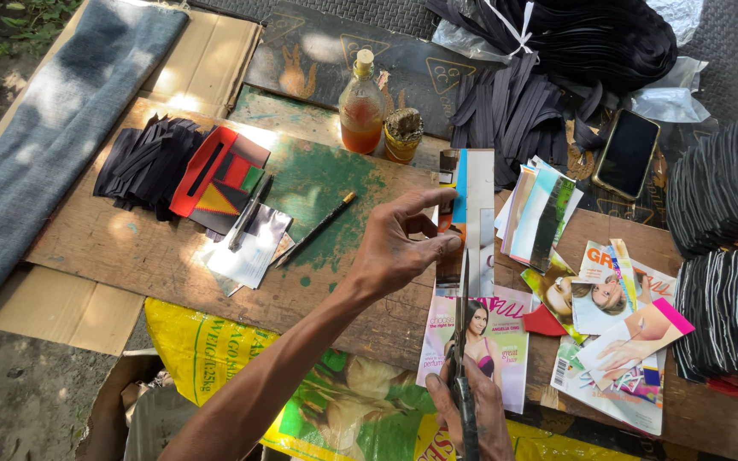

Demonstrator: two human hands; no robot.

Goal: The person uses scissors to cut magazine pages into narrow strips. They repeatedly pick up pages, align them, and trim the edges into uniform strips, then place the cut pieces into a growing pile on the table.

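Fingers (437,224) of left hand (395,248) pinch paper strip (476,213); scissors (463,358) seemingly below.

Glossy paper strip (469,218), metal scissors (463,358), rough paint-stained wooden board (130,230), matt denim cloth (53,128).

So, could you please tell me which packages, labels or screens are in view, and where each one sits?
Phone: upper right, flat, dark blank screen.
Sack: under the board's near edge, yellow, printed.
Bottle: top centre, upright, orange liquid, no label visible.
Magazine page: below the left hand, pink.
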